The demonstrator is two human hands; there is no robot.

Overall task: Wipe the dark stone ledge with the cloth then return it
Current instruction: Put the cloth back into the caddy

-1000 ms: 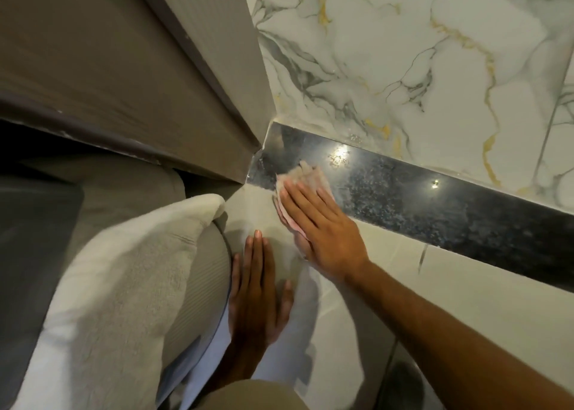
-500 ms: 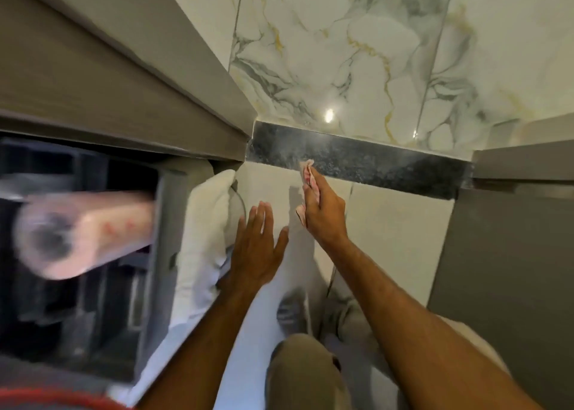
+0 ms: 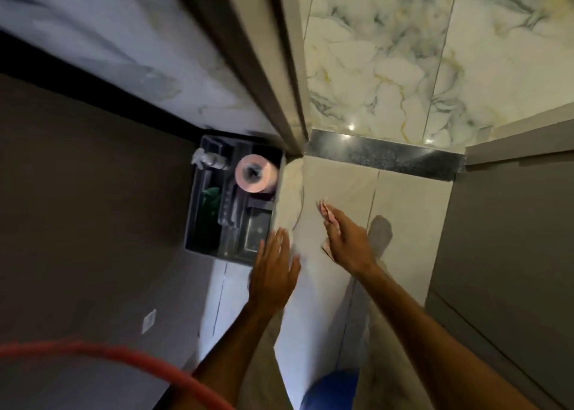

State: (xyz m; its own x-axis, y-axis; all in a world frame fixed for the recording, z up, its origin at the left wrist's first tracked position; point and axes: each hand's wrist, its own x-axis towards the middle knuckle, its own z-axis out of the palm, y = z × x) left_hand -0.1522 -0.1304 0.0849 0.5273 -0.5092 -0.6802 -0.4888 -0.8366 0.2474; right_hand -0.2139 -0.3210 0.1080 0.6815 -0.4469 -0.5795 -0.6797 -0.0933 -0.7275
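Note:
The dark stone ledge (image 3: 385,158) runs as a narrow glossy strip across the doorway, between the marble tiles beyond and the pale floor on my side. My right hand (image 3: 348,242) hangs above the pale floor, well short of the ledge, with a small pink cloth (image 3: 326,214) pinched in its fingers; most of the cloth is hidden by the hand. My left hand (image 3: 273,269) is held out flat with fingers apart and nothing in it, close to the grey caddy's near corner.
A grey caddy (image 3: 198,217) on the left holds a pink roll (image 3: 253,173), a green item and bottles. A white towel (image 3: 292,189) hangs beside it. A door frame (image 3: 279,83) stands left, a grey panel (image 3: 509,238) right, a red hose (image 3: 124,357) lower left.
My right hand lifted the cloth off the ledge and drew back. My left hand came up off the floor. The view rose and pulled away, bringing the caddy and roll into sight.

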